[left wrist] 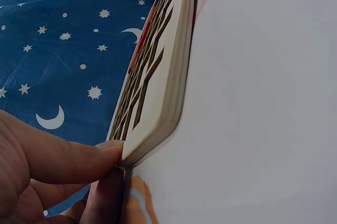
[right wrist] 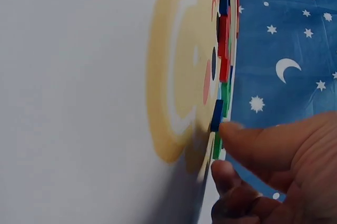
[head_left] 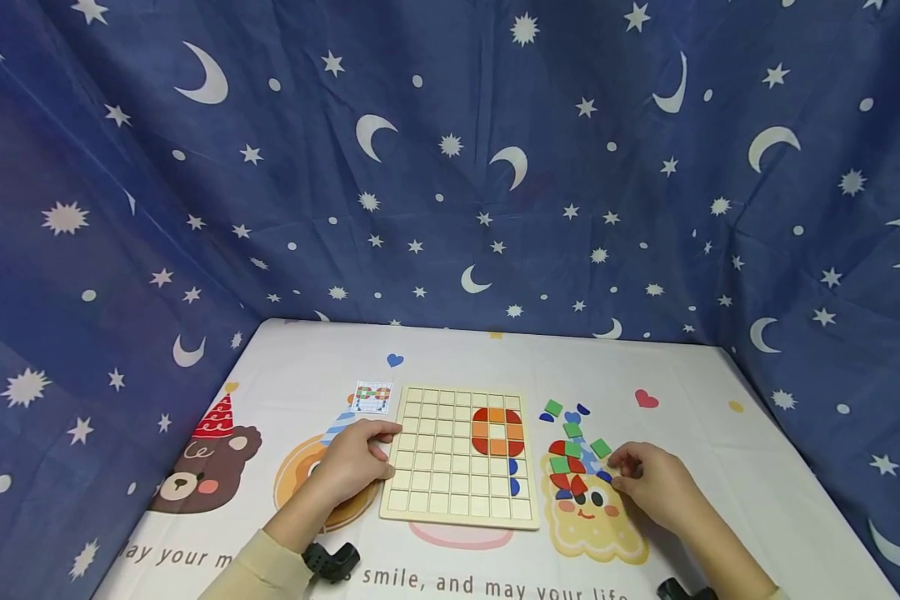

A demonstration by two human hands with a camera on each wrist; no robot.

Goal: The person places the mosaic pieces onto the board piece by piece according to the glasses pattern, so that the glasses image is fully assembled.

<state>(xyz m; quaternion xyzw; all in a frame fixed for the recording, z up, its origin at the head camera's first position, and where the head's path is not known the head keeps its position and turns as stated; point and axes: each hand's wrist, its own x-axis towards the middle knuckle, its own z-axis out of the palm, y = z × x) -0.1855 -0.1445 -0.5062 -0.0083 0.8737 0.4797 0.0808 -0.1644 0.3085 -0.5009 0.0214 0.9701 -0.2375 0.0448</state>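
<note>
Fingers (right wrist: 247,134) of the right hand (head_left: 656,487) curl narrowly onto a small blue piece (right wrist: 217,116) at the edge of the loose coloured pieces (head_left: 573,454) lying on the worktop (head_left: 720,500) just right of the wooden grid board (head_left: 457,454). It seems a pick-up is under way; whether the piece is fully pinched, I cannot tell. The left hand (head_left: 356,462) grips the board's left edge, thumb on top. An orange-and-red ring (head_left: 497,432) and two blue half-rounds (head_left: 513,477) already sit in cells. Next likely calls for lifting the piece cleanly and matching a cell against the pattern card (head_left: 371,397).
</note>
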